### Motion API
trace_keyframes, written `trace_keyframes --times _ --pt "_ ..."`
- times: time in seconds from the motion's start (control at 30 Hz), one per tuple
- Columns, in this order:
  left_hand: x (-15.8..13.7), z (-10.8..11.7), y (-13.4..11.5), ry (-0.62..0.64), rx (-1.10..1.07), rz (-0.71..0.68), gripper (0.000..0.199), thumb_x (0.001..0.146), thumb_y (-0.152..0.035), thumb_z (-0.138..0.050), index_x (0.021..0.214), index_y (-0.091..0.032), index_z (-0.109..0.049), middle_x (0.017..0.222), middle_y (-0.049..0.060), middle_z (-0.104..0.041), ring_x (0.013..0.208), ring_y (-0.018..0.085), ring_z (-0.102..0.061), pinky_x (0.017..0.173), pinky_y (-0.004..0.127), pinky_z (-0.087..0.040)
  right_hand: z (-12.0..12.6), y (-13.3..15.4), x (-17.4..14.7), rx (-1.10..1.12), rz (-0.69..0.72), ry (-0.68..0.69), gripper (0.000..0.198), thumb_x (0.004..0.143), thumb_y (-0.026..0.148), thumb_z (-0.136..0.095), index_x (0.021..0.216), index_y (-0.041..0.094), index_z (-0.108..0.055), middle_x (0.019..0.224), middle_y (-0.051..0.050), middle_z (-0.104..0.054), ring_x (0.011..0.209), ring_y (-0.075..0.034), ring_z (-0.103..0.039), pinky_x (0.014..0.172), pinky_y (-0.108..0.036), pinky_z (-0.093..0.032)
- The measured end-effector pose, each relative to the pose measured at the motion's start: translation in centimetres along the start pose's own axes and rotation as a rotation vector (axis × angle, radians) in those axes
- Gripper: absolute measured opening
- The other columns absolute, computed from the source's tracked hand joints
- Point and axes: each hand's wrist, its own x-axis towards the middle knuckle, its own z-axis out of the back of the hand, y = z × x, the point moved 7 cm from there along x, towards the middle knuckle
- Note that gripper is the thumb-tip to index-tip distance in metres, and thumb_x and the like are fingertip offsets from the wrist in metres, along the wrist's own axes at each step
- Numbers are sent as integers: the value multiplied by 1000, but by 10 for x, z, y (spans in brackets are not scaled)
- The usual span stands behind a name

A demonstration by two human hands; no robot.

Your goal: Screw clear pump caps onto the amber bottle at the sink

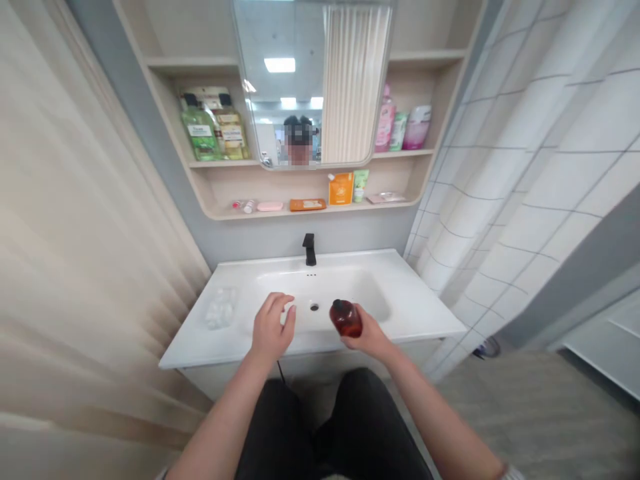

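My right hand [368,333] is wrapped round a brown bottle [346,321] with a black cap, held over the front right part of the white sink [373,293]. The bottle leans with its cap toward the faucet side, and its label, if any, is hidden. Over the basin's front left, my left hand [273,327] is raised with thumb and fingers apart and nothing between them. Between the two hands the dark drain [314,307] shows in the basin.
A black faucet [309,250] stands at the basin's back. A clear plastic pack [221,308] lies on the left counter. Above are a mirror [285,87] and shelves with green and yellow bottles [203,133], pink bottles [385,123] and an orange pouch [341,189]. Curtains hang on both sides.
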Motion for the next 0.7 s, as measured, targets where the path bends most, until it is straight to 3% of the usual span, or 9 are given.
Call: trace_keyframes --times 0.07,0.17,0.3,0.4,0.47,0.53,0.63,0.7 --pt "15 -15 -31 220 -75 -60 23 116 -31 -53 128 -22 -71 114 8 -74 93 20 -70 89 36 -59 -29 20 0 52 60 126 75 68 26 -88 140 22 -64 122 -6 -79 103 -27 -75 97 -41 -61" --pt "18 -27 -47 480 -1 -152 26 117 -30 -49 114 -22 -74 105 7 -76 94 22 -71 87 36 -57 -48 34 0 92 100 249 77 66 21 -89 140 25 -66 124 -5 -78 105 -27 -73 98 -40 -59" --pt "6 -33 -36 655 188 -233 25 115 -37 -58 103 -21 -74 100 8 -76 92 25 -72 81 35 -54 -51 34 -1 90 74 362 74 65 21 -90 136 25 -69 124 -3 -78 106 -27 -72 100 -39 -58" --pt "-5 -42 -31 718 250 -236 26 114 -37 -58 104 -20 -76 100 9 -77 90 25 -73 81 35 -53 -56 36 -3 74 84 395 71 64 20 -89 132 25 -71 120 -2 -78 105 -26 -73 96 -37 -58" --pt "-7 -50 -26 710 281 -153 31 114 -36 -54 102 -21 -79 98 10 -79 89 26 -75 81 36 -52 -62 40 -5 37 99 374 68 63 20 -88 129 25 -71 119 -2 -79 103 -26 -73 94 -36 -58" --pt "-7 -56 -18 687 322 14 45 116 -39 -46 93 -21 -82 92 13 -81 86 29 -76 82 38 -52 -67 42 -7 -43 90 318 67 64 19 -86 128 25 -70 117 -3 -80 99 -27 -74 90 -36 -57" --pt "-12 -59 -6 657 370 286 70 118 -57 -37 77 -20 -81 84 19 -80 83 33 -78 79 42 -52 -70 39 -9 -267 69 195 71 64 18 -83 133 25 -68 120 -7 -80 101 -31 -75 91 -40 -57" --pt "-14 -56 -4 618 363 367 71 117 -63 -38 78 -20 -79 82 20 -79 81 33 -78 77 41 -51 -69 37 -10 -414 78 132 73 64 18 -82 135 24 -68 124 -11 -79 106 -35 -76 95 -43 -57"
